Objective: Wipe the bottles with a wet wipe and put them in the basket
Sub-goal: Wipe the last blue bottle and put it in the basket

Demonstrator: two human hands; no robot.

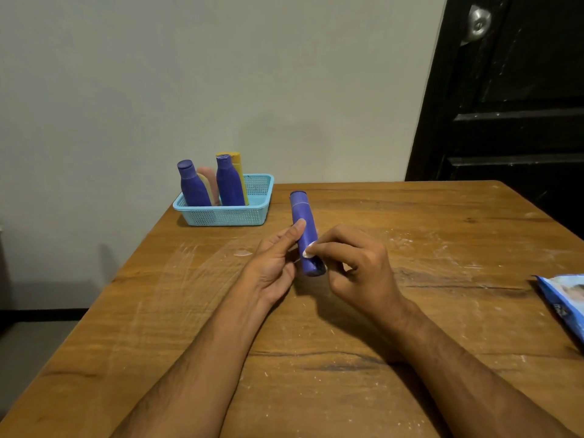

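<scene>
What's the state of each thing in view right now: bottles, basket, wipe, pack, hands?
Held blue bottle: off the table, tilted, cap on, gripped by both hands.
Left hand: holds the bottle's side.
Right hand: pinches the wet wipe against the bottle.
Basket: upright on the table's far left corner, part full.
Bottles in basket: standing, capped, two blue, one yellow, one pink.
Wipe pack: lying at the table's right edge, partly out of frame.
</scene>
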